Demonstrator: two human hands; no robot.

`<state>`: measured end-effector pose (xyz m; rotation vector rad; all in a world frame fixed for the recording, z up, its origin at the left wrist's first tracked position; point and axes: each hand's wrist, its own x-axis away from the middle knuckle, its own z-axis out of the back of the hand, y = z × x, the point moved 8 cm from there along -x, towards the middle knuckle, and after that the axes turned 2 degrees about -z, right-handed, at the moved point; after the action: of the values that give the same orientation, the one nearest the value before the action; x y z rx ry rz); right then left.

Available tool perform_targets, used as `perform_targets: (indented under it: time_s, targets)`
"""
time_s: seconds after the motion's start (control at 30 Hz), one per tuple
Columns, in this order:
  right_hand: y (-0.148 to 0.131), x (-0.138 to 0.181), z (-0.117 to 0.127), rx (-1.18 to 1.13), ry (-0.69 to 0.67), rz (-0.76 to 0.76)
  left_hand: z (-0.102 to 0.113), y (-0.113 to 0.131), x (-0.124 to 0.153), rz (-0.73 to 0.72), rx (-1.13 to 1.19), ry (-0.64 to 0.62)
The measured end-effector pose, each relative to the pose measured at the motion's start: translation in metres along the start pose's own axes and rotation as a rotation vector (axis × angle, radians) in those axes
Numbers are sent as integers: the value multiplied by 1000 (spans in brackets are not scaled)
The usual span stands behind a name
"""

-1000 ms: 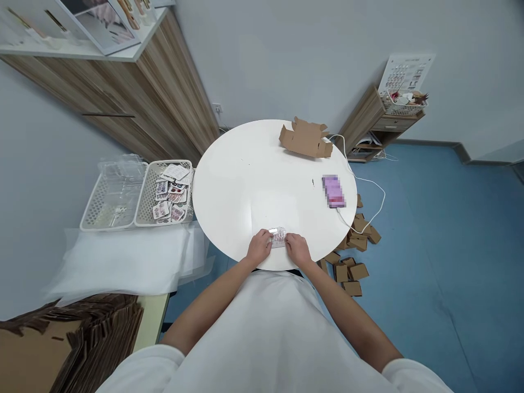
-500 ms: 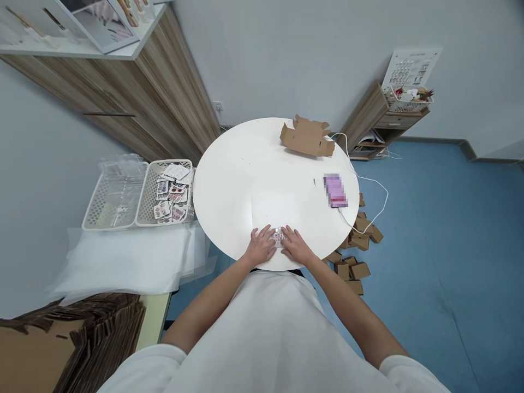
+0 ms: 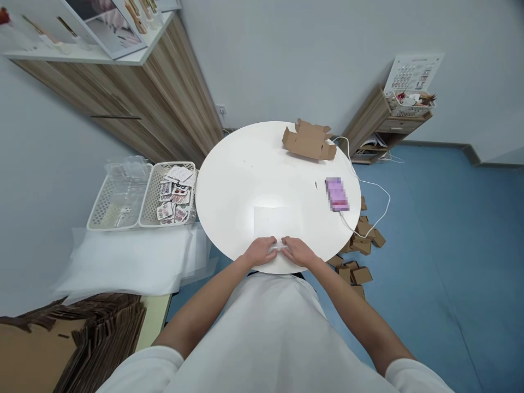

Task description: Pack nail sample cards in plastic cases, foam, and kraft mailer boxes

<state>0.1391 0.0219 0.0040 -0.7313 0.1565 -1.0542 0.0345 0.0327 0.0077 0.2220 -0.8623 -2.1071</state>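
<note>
At the near edge of the desk [image 3: 262, 174], I see my left hand [image 3: 259, 252] and right hand [image 3: 299, 252], fingers pinching a small clear packet [image 3: 279, 246] between them.

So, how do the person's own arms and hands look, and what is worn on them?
Both arms are bare from the short white sleeves down: left sleeve, right sleeve. The left hand and right hand wear no gloves. No watch or bracelet shows; rings are too small to tell.

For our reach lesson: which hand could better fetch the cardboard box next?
Right hand, probably: it and the left hand both grip the clear case, but the cardboard box lies far right on the table.
</note>
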Motion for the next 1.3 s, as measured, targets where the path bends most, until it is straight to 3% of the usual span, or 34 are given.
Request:
perform_targets:
  time_s: [0.13,0.37,0.77,0.93,1.07,1.17,1.3]
  targets:
    - [11,-10,11,-97,31,-133,7,-11,-10,149,7,2]
    - [22,-40,27,-75,190,-135,29,-28,-26,190,48,133]
    - [45,-56,17,-80,60,-268,13,-69,-42,361,238,7]
    - [51,-55,17,-1,84,-336,15,-80,-40,439,183,33]
    - [50,-55,18,93,148,-376,19,-80,-39,473,118,39]
    - [49,-53,21,104,218,-376,28,-73,-35,481,-29,111]
    - [48,-38,35,79,371,-362,39,-46,-29,343,-205,245]
